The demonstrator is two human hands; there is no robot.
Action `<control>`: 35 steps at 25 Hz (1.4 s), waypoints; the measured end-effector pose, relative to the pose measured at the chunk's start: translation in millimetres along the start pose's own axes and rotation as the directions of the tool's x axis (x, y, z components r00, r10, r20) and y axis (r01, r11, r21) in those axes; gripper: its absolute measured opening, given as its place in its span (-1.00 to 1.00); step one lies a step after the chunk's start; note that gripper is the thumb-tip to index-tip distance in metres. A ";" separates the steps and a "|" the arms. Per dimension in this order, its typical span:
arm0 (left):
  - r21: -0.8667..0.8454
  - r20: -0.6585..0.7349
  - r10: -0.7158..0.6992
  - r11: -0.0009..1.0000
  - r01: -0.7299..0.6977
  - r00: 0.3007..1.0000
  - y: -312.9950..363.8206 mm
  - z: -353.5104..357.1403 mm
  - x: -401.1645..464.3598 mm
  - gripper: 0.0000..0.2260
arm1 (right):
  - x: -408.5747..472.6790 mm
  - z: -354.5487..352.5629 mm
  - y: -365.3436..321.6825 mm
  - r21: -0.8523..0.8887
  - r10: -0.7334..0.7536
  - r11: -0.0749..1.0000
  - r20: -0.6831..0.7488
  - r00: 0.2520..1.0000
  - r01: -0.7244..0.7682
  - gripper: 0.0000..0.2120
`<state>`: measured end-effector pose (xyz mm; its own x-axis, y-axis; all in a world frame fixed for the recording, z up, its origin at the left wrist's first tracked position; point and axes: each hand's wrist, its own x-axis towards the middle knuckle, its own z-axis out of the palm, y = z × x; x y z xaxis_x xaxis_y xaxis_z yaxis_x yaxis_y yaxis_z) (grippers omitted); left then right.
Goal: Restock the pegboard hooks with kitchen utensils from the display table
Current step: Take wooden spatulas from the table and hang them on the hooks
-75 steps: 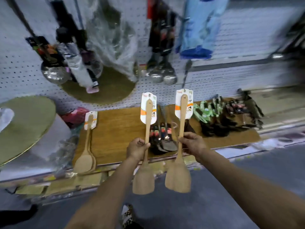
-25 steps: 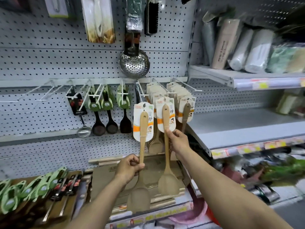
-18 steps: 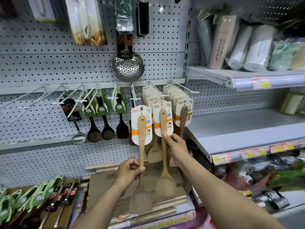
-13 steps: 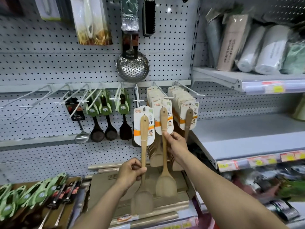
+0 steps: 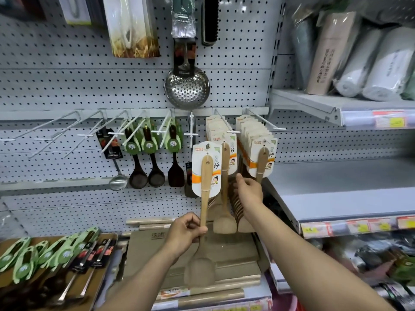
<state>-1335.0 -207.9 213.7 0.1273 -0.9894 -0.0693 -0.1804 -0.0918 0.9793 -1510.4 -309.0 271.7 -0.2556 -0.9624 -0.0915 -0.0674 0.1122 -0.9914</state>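
Spatula point(image 5: 206, 182), probably light, stiff wood, stands upright before the pegboard point(image 5: 67, 86), gripped mid-handle by the left hand point(image 5: 184, 234), best steered near its card, while the right hand point(image 5: 248, 190), fingers loose, touches spatulas already hanging.

- Grey perforated metal pegboard wall point(image 5: 67, 86), spanning left and centre.
- Grey metal shelf point(image 5: 336, 176) at right, bearing a strip of price labels point(image 5: 359, 227).

Bright, even shop lighting, soft shadows; wide-angle bending and blur toward the edges.
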 end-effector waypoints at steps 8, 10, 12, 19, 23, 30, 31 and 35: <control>-0.036 0.075 0.034 0.999 -0.031 0.997 10.0 44.3 3.8 -0.78 | -37.9 -21.1 -44.6 0.263 -0.294 0.932 0.140 0.946 0.251 -0.76; -0.043 0.080 0.024 0.999 -0.021 0.996 11.9 49.1 5.2 -0.79 | -29.2 -21.1 -44.5 0.245 -0.258 0.945 0.140 0.956 0.219 -0.77; -0.040 0.078 0.013 0.999 -0.010 0.997 13.7 51.2 7.3 -0.80 | -21.9 -18.9 -45.7 0.229 -0.231 0.953 0.130 0.964 0.197 -0.78; -0.021 0.074 -0.018 1.000 0.020 0.997 15.6 52.0 24.7 -0.86 | 3.6 -7.1 -46.8 0.218 -0.212 0.959 0.114 0.971 0.183 -0.78; 0.005 0.060 -0.040 0.999 0.040 0.997 13.6 50.8 39.9 -0.88 | 16.6 1.3 -45.5 0.213 -0.213 0.961 0.175 0.961 0.175 -0.77; 0.057 0.025 -0.045 0.997 0.043 0.999 7.9 51.6 76.2 -0.82 | 36.5 7.8 -41.8 0.277 -0.238 0.948 0.294 0.926 0.156 -0.88; 0.060 0.027 -0.044 0.997 0.043 0.999 7.2 51.6 81.7 -0.82 | 39.8 9.2 -42.2 0.281 -0.238 0.947 0.297 0.925 0.154 -0.90; 0.067 0.034 -0.045 0.997 0.043 0.998 7.3 54.4 102.9 -0.79 | 50.5 17.0 -45.8 0.274 -0.261 0.944 0.275 0.925 0.184 -0.97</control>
<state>-1376.2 -316.5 203.4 0.1019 -0.9876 -0.1198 -0.2401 -0.1412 0.9604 -1503.8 -366.9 310.9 0.0466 -0.9879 0.1479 0.1536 -0.1392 -0.9783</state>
